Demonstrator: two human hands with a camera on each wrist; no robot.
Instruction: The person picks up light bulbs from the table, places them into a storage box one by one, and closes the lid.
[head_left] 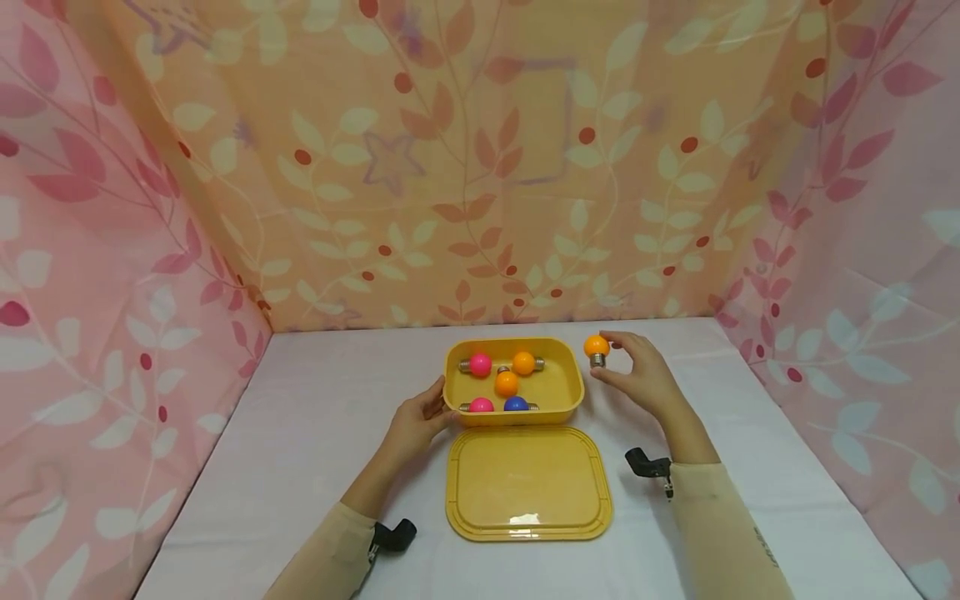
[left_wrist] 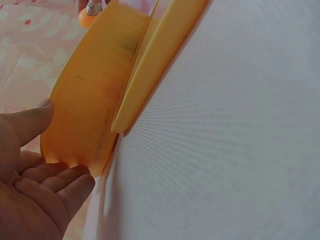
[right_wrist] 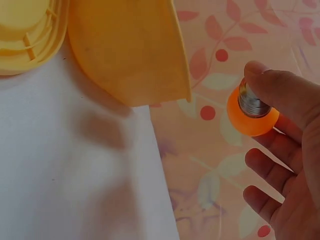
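My right hand (head_left: 641,372) pinches an orange light bulb (head_left: 597,346) between thumb and fingers, with its metal screw base pointing down, just right of the yellow box (head_left: 567,392). In the right wrist view the held bulb's metal base (right_wrist: 252,104) is near the thumb. My left hand (head_left: 414,425) holds the box at its left end, with the thumb (left_wrist: 37,120) at the front wall and the fingers round the end. Inside the box lie pink bulbs (head_left: 481,365), orange bulbs (head_left: 507,383) and a blue bulb (head_left: 516,404).
A yellow lid (head_left: 528,483) lies flat on the white tabletop (head_left: 315,467), directly in front of the box. Flowered cloth (head_left: 480,167) encloses the back and both sides. A small black camera (head_left: 395,535) is worn on each wrist.
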